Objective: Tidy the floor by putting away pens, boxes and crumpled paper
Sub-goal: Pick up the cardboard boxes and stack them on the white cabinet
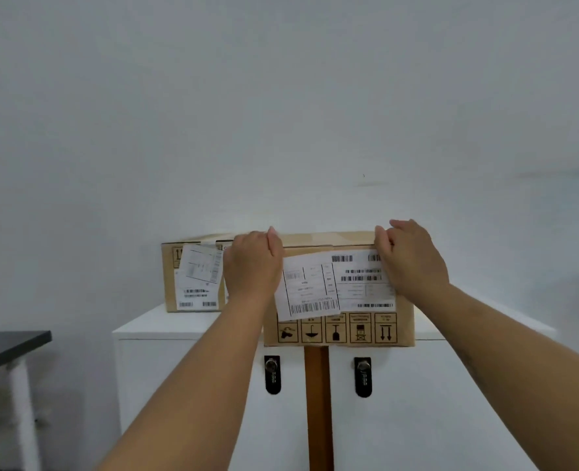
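On top of the white two-door cabinet (pixel 186 385), the brown cardboard box with white shipping labels (pixel 336 329) stands at the near edge. The left hand (pixel 250 270) grips its upper left corner. The right hand (pixel 414 263) curls its fingers over the top edge. A second labelled cardboard box (pixel 171 294) stands just left, farther back.

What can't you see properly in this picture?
- Head view: the print on the white shipping label of the big brown cardboard box is too small and blurred to read.
- The smaller brown cardboard box beside it is partly hidden by the left hand.
- That hand's grip: its fingers are hidden behind its own back.
- The floor is cut off below the bottom edge.
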